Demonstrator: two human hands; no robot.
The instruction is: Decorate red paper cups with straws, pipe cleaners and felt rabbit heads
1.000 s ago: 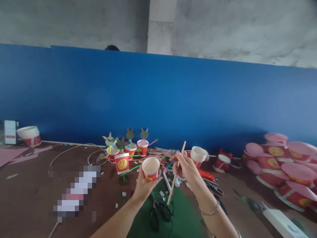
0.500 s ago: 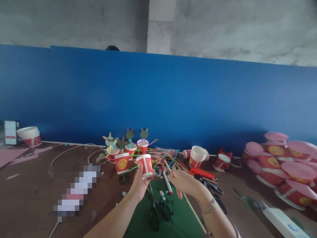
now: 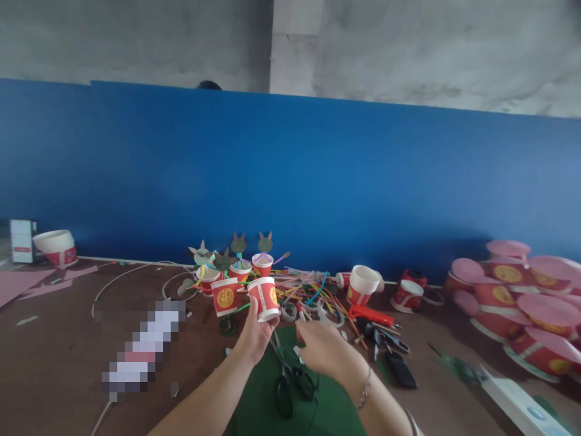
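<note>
My left hand (image 3: 253, 336) is closed round a red paper cup (image 3: 264, 298) with a gold emblem, held bottom up above the table. My right hand (image 3: 319, 349) hovers just to its right, back towards me. Its fingers are curled together near a white marker tip, and what they hold is hidden. A bracelet sits on that wrist. Under both hands lie a green sheet (image 3: 333, 416) and black scissors (image 3: 290, 387).
Finished red cups with bunny-eared toppers (image 3: 238, 265) stand behind, beside a heap of coloured straws (image 3: 311, 289). To the right are a tipped cup (image 3: 363, 283), a red cutter (image 3: 373, 315) and pink-lidded cups (image 3: 521, 297). A white cable (image 3: 131, 272) loops at the left. A blue partition (image 3: 318, 181) backs the table.
The left hand turned the cup from mouth up to bottom up. The right hand lowered the wooden stick it held; the stick is no longer in view, and the hand moved left towards the cup.
</note>
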